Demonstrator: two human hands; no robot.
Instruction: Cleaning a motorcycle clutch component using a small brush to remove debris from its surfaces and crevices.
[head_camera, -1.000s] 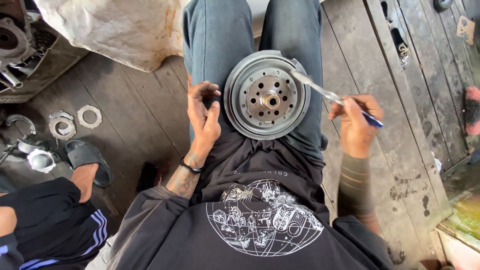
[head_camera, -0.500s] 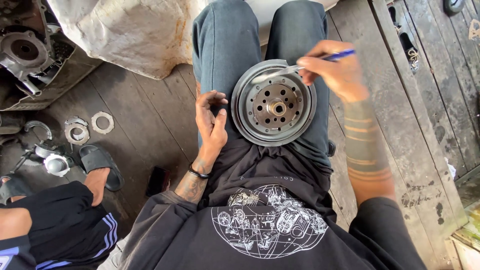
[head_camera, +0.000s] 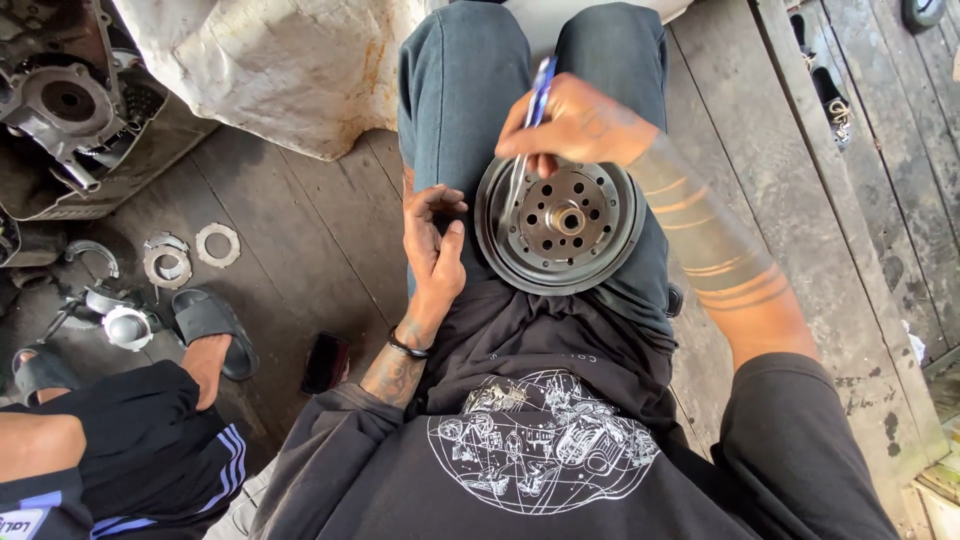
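grey metal disc (head_camera: 560, 225) | blue-handled tool (head_camera: 540, 85) | black shirt (head_camera: 540, 450), white print

A small dark phone (head_camera: 325, 362) lies screen-down on the wooden floor, near left; no packages, labels or signs show.

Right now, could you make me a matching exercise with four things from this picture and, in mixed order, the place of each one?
Things:
1. round metal hub
2. blue-handled tool
3. flat metal ring
4. black sandal

Places:
A. on the foot of a person sitting nearby
B. lying on the lap, across the thighs
C. on the wooden floor, by other metal parts
D. held in the right hand, tip down on the hub

Pairs: 1-B, 2-D, 3-C, 4-A
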